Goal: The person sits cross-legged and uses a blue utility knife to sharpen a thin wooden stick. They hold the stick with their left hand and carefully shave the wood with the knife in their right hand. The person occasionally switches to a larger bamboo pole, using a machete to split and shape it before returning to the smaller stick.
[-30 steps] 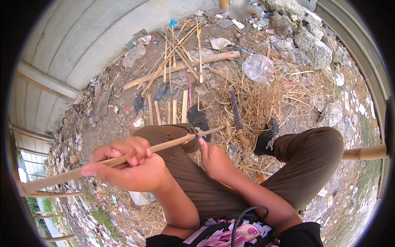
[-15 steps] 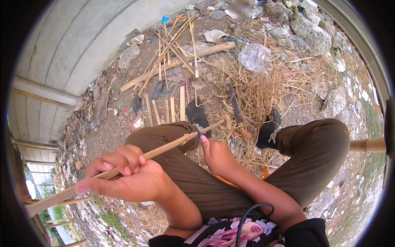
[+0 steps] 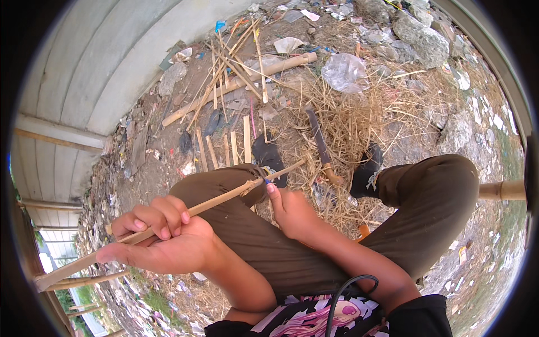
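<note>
A long bamboo strip (image 3: 216, 200) runs slantwise across my lap, from the lower left up to the middle. My left hand (image 3: 163, 233) is closed around its nearer part, fingers curled over it. My right hand (image 3: 296, 213) is closed beside the strip's far part, thumb pressed up against it. In that grip is what looks like a small knife (image 3: 266, 180) with a bit of blue; most of it is hidden by the fingers. Frayed fibres (image 3: 248, 186) stand up at a node just left of the thumb. The strip's thin tip points over the straw.
A large dark-bladed knife (image 3: 318, 137) lies between my feet on dry straw and shavings (image 3: 359, 121). Cut bamboo strips (image 3: 247, 140) lie beyond my left knee. Farther off are a bamboo pole (image 3: 286, 65), piled sticks, a clear plastic bag (image 3: 345, 73) and rocks (image 3: 421, 42). A concrete wall (image 3: 112, 67) stands left.
My left hand and the strip have shifted slightly left. The right hand has moved a little left too, and a dark edge now shows above the strip by the thumb.
</note>
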Demonstrator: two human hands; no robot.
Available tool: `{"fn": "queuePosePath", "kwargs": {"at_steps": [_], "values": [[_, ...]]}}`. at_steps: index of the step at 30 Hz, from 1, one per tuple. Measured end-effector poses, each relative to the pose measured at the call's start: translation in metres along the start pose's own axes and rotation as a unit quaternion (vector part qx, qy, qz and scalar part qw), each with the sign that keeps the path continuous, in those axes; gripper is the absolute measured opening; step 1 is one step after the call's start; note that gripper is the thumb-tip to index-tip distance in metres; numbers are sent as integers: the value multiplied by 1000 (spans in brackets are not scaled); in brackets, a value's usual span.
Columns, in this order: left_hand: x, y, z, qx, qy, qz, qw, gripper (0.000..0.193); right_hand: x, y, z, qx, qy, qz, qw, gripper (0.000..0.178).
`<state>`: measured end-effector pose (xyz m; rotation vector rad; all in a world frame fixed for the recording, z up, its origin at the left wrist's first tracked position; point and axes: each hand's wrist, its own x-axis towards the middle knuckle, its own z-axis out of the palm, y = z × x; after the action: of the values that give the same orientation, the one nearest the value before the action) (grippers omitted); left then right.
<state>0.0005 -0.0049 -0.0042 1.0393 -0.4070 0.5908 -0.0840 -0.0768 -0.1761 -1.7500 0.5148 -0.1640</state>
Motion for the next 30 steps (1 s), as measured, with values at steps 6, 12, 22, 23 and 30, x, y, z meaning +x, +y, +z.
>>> {"fn": "queuePosePath", "kwargs": {"at_steps": [6, 12, 22, 23, 30], "values": [[-3, 2, 3, 3, 9, 4, 1000, 59, -16, -17, 1, 13, -2, -26, 1000, 55], [1, 1, 1, 18, 17, 11, 1000, 59, -8, -25, -1, -55, -8, 13, 998, 55], [-3, 1, 4, -29, -30, -1, 999, 59, -18, -32, -6, -49, 19, -19, 998, 57], [-4, 2, 5, -29, -30, -4, 999, 59, -15, -28, -5, -53, 17, -10, 998, 57], [0, 0, 3, -26, -34, 2, 999, 60, -16, -27, -2, -57, 25, 7, 998, 58]]}}
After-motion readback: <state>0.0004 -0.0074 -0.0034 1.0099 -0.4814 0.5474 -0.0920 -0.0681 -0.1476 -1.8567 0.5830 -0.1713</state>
